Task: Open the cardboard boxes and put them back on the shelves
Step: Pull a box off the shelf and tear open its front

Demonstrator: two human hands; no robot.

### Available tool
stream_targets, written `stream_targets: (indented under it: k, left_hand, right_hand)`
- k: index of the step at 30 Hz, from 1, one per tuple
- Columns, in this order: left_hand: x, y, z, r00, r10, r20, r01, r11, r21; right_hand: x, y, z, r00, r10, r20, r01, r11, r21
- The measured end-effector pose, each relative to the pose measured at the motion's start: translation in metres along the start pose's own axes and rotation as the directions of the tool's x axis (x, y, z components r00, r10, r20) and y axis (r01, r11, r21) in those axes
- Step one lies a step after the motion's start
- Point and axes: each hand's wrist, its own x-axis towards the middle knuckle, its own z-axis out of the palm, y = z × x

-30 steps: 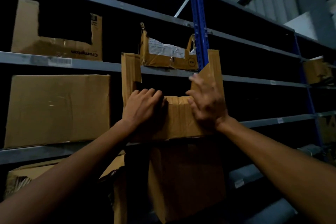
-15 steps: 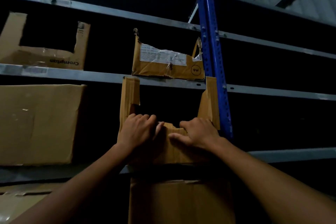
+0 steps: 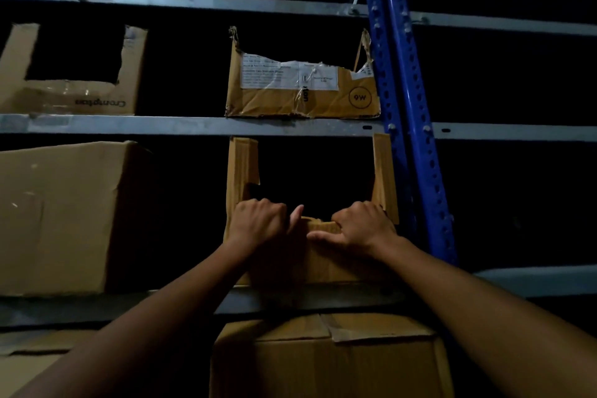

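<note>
A tall grey metal shelving rack (image 3: 161,124) fills the view, its dim bays divided by horizontal beams and one blue perforated steel upright (image 3: 407,107) on the right. A big closed brown cardboard carton (image 3: 58,220) sits on the middle shelf at the left. One level below, under the arms, stands another closed brown cardboard carton with taped top flaps (image 3: 323,359).

The task's thing, a brown cardboard box with its front panel cut down into a wide U-shaped opening (image 3: 336,268), stands on the middle shelf just left of the blue upright, its two side strips reaching up to the beam above. Directly above it, on the next shelf, rests a torn brown cardboard box with a white printed label (image 3: 300,100), and well to its left a cut-front brown cardboard box with upside-down lettering (image 3: 74,97).

The left hand (image 3: 258,223) grips the cut front edge of the U-shaped box, fingers curled over it, thumb raised. The right hand (image 3: 361,226) grips the same edge, thumb lying along the front face.
</note>
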Motion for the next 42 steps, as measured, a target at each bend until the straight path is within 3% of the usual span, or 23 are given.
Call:
stream_targets:
  k: [7,12,18,23,26,37,42]
  left_hand:
    - [0.010,0.003,-0.003,0.991,-0.005,0.133,0.003,1.000,0.015]
    - [0.008,0.002,-0.012,0.991,0.010,0.131,-0.008,1.000,-0.013]
    - [0.009,0.009,0.000,0.990,-0.035,0.138,0.029,0.998,0.049]
    - [0.010,0.013,0.000,0.986,-0.045,0.163,0.040,0.999,0.033]
    - [0.010,0.011,-0.004,0.988,-0.011,0.151,0.011,1.000,0.003]
    - [0.007,0.009,0.022,0.998,-0.010,0.065,0.004,0.996,0.087]
    - [0.006,0.007,0.020,0.997,-0.022,0.073,0.021,1.000,0.018]
  right_hand:
    - [-0.001,-0.001,-0.005,0.998,-0.025,0.051,0.027,0.999,-0.039]
    - [-0.006,0.003,-0.015,0.998,-0.051,0.039,0.051,0.999,0.007]
    - [-0.004,0.010,0.010,0.994,-0.066,-0.083,0.065,0.998,-0.015]
    - [-0.002,0.013,0.011,0.998,-0.055,-0.017,0.055,0.998,0.003]
    - [-0.003,0.014,0.004,0.997,-0.071,0.026,0.071,0.997,0.027]
    - [0.003,0.020,0.027,0.996,-0.039,-0.074,0.041,0.999,0.028]
    - [0.002,0.018,0.024,0.999,-0.010,-0.043,0.012,0.999,0.038]
